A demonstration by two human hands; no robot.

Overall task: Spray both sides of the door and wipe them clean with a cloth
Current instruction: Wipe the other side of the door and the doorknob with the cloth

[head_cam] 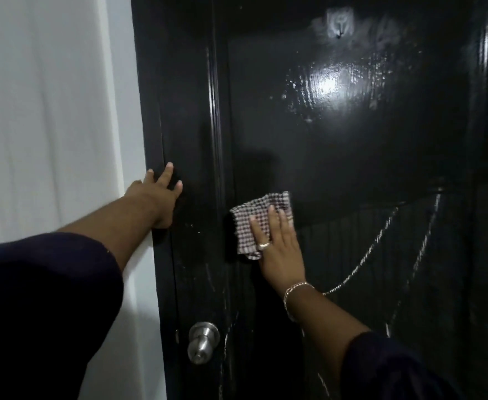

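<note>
The door [338,145] is glossy black and fills the centre and right of the view, with a white wall [49,111] along its left edge. The two hands are apart. The left hand [159,194] rests on the left stile of the door near its edge, fingers spread and straight, holding nothing. The right hand [277,241] presses a checked cloth [254,217] flat against the door panel, fingers extended over the fabric; a ring [264,245] and a bracelet [294,295] are worn on this hand and wrist. Wet streaks and a bright reflection show on the panel above and to the right of the cloth. A metal knob [202,342] sits low on the left stile. A small hook [339,24], possibly adhesive, is fixed near the top, though it is blurred.
</note>
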